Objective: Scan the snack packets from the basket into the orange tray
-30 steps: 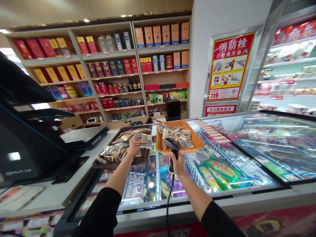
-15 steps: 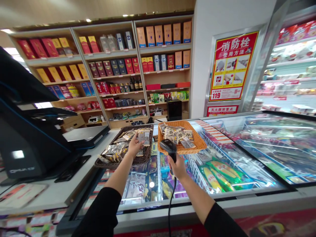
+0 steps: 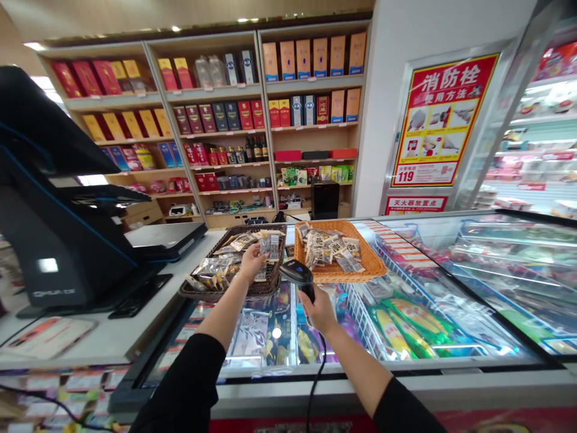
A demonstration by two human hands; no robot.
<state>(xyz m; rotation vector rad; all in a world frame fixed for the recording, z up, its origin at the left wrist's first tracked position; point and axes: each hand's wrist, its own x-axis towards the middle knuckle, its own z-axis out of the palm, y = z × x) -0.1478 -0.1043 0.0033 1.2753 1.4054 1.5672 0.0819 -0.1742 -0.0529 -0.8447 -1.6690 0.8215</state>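
One packet (image 3: 271, 245) is pinched in the left hand (image 3: 253, 263), and, to me watching, it should face flat toward the scanner (image 3: 297, 273) which the right hand (image 3: 320, 311) grips.

L: my left forearm (image 3: 231, 304) is pointing toward one o'clock, left hand (image 3: 253, 263) pinching | R: my right forearm (image 3: 356, 356) is slanting toward eleven, right hand (image 3: 320, 310) gripping

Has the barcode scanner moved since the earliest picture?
Yes: the scanner has shifted left against the orange basket, its head now by that basket's near-left corner.
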